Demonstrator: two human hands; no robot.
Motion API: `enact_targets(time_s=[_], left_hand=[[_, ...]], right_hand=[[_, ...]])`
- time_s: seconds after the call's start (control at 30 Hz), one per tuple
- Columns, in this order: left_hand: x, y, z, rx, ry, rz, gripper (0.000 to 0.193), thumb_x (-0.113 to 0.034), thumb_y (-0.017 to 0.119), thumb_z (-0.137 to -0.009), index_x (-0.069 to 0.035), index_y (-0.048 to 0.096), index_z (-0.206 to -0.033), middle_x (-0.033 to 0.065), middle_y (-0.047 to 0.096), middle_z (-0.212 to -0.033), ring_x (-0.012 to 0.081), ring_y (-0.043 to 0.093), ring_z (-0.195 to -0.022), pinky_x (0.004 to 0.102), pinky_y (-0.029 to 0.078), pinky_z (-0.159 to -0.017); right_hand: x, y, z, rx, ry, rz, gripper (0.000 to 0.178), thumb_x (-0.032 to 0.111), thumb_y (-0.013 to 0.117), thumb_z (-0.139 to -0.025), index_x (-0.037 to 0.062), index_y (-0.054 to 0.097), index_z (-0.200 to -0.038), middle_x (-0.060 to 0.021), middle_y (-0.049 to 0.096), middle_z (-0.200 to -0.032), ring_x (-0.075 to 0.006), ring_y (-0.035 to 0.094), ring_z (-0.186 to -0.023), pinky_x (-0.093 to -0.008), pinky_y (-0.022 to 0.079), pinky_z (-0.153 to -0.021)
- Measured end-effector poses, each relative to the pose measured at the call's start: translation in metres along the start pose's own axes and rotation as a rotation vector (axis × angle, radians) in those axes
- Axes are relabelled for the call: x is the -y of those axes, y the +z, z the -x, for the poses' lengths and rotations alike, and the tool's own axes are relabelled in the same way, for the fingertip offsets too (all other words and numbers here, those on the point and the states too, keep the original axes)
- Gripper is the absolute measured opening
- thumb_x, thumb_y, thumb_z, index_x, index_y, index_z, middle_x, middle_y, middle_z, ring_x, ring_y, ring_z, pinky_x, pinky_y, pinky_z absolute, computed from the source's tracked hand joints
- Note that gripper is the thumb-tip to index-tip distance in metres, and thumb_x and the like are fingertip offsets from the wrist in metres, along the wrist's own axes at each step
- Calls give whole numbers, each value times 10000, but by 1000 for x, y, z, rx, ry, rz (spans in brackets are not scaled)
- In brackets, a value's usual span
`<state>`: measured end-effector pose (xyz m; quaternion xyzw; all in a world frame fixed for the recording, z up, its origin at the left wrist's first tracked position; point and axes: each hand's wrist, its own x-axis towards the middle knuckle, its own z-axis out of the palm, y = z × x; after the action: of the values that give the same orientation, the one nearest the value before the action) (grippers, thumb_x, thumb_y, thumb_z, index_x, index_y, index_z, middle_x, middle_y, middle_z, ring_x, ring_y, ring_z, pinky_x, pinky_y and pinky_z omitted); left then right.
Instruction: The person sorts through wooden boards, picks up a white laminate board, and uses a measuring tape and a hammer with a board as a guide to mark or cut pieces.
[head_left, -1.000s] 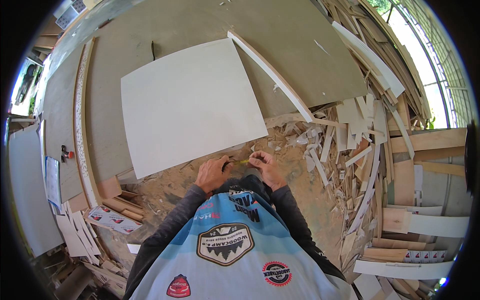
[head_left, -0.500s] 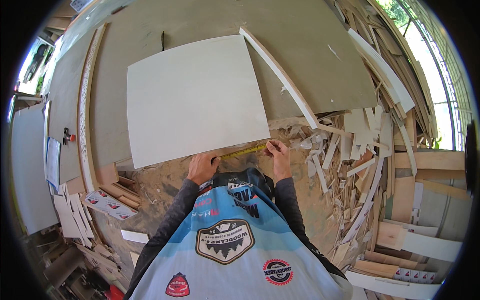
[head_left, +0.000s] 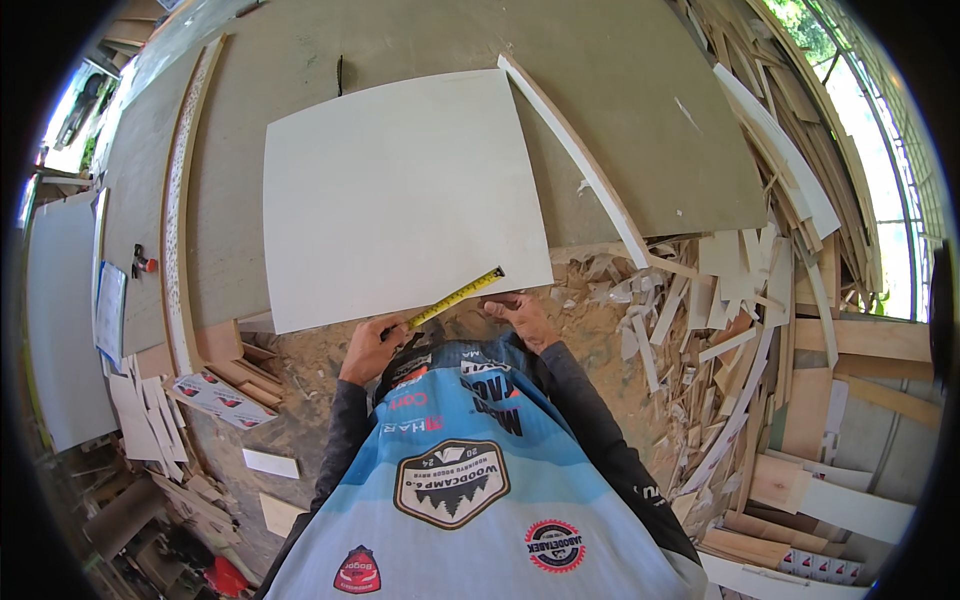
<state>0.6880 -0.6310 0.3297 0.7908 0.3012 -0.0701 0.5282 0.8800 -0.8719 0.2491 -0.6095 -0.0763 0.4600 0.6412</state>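
A yellow tape measure (head_left: 455, 297) has its blade out, slanting up and to the right over the near edge of a large white board (head_left: 400, 190). My left hand (head_left: 372, 348) is closed on the tape measure's near end at the board's front edge; the fingers largely hide the case. The blade's dark tip lies above the white surface. My right hand (head_left: 527, 320) is just off the board's near edge, to the right of the blade and apart from it. Its fingers are stretched loosely leftward with nothing seen in them.
The board rests on a broad grey-brown sheet (head_left: 660, 150). A narrow white strip (head_left: 580, 165) lies to its right, and a long pale strip (head_left: 180, 200) to its left. Offcuts (head_left: 715, 290) litter the right side. A clamp-like orange-and-black tool (head_left: 145, 262) sits far left.
My right hand has let go of the tape's end and moved slightly down and left. The blade now tilts up over the board. My left hand has shifted left and down.
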Motion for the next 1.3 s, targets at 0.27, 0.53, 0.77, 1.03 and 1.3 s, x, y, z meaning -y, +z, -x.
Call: enact_targets(time_s=[0.27,0.53,0.77,1.03,1.3], left_hand=[[21,-18,3,-28,51,46,239,-214,624,-930,12,697,-950,108,688,-762,177,629,-705,327,487,-698],[11,-17,4,42,8,23,243,-218,615,-934,10,699,-947,97,682,-744,163,626,-697,334,483,-684],[17,-10,-2,128,-28,424,211,-192,565,-996,4,644,-996,65,670,-833,140,643,-792,287,506,-707],[-33,4,-2,147,-112,1277,132,-165,482,-1048,-62,558,-1080,79,626,-1039,208,624,-1049,367,536,-829],[-17,1,9,100,-127,1271,130,-201,502,-1044,-91,569,-1043,48,604,-1119,191,603,-1015,430,542,-858]], right_hand=[[-36,22,-19,-111,-98,-161,244,197,743,-905,17,708,-1065,-64,736,-939,-131,675,-858,-271,531,-779],[-59,31,-21,-334,-128,-110,253,264,668,-961,13,699,-949,-45,705,-834,-121,645,-752,-259,505,-716],[-58,7,9,-747,128,163,431,360,606,-982,24,602,-712,1,546,-602,-107,503,-589,-302,383,-575],[72,137,37,-112,-608,540,348,333,621,-946,29,595,-1113,-96,656,-967,-248,592,-898,-369,464,-807],[95,154,38,103,-429,779,385,289,619,-910,53,547,-1205,-158,656,-1013,-353,605,-941,-435,479,-842]])
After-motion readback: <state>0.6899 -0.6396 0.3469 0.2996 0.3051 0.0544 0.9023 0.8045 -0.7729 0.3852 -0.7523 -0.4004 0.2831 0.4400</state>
